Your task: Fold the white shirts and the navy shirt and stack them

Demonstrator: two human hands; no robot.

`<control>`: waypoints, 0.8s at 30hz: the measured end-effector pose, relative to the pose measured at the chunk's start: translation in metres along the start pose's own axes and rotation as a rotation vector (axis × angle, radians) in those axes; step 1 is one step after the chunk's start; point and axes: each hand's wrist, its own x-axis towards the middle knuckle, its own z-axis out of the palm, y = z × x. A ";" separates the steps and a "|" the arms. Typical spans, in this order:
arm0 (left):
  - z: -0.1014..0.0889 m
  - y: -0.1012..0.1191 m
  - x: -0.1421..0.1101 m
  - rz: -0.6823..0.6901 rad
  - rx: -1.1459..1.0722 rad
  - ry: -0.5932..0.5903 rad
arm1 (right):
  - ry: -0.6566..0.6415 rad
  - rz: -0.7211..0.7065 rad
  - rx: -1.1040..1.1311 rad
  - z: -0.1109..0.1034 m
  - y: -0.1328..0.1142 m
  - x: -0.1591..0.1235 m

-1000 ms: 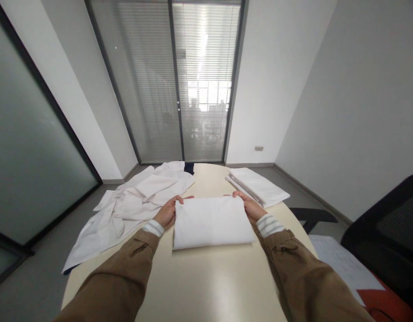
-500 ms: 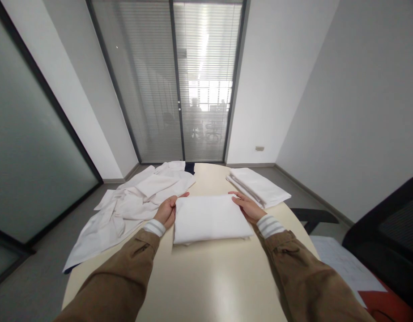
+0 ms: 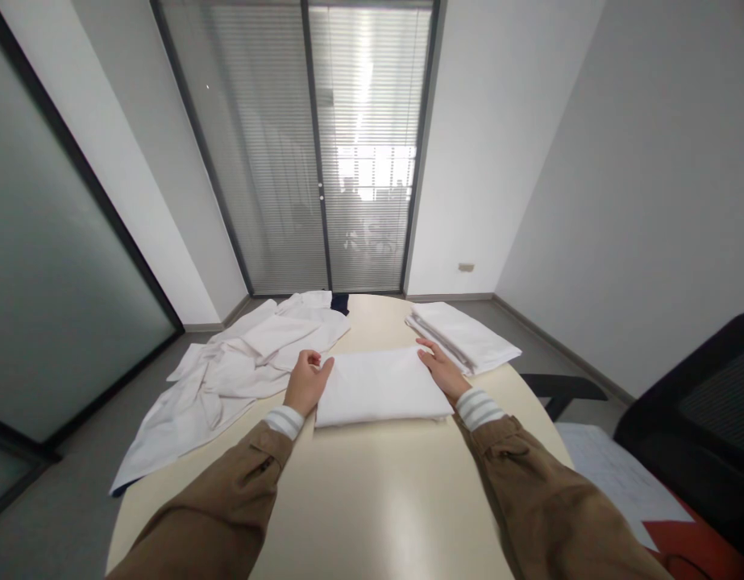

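Note:
A folded white cloth (image 3: 380, 387) lies flat on the cream oval table (image 3: 384, 499) in front of me. My left hand (image 3: 305, 383) rests against its left edge, thumb on the cloth and fingers loosely curled, holding nothing. Along the right edge lies my right hand (image 3: 442, 370), its fingers stretched out flat on the fabric. Both arms wear brown sleeves with striped cuffs.
A heap of unfolded white garments (image 3: 226, 374) spreads over the table's left side and hangs off its edge. A stack of folded white cloths (image 3: 462, 334) sits at the far right. A black office chair (image 3: 698, 427) and papers (image 3: 619, 479) stand to the right.
The folded cloth has slid a little away from me. My hands let go of its far corners and now rest along its side edges.

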 end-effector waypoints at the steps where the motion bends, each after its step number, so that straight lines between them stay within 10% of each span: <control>1: -0.002 0.001 -0.001 0.003 0.045 -0.011 | 0.008 0.006 0.002 0.001 -0.001 -0.001; 15: 0.001 0.004 -0.001 -0.292 -0.560 -0.157 | 0.003 0.006 0.021 0.003 0.000 0.000; 20: 0.000 0.008 -0.001 -0.080 -0.160 -0.045 | -0.019 -0.017 0.020 0.004 0.003 0.001; 24: -0.006 0.028 -0.018 0.390 0.114 -0.075 | 0.020 -0.084 -0.047 0.004 0.007 0.005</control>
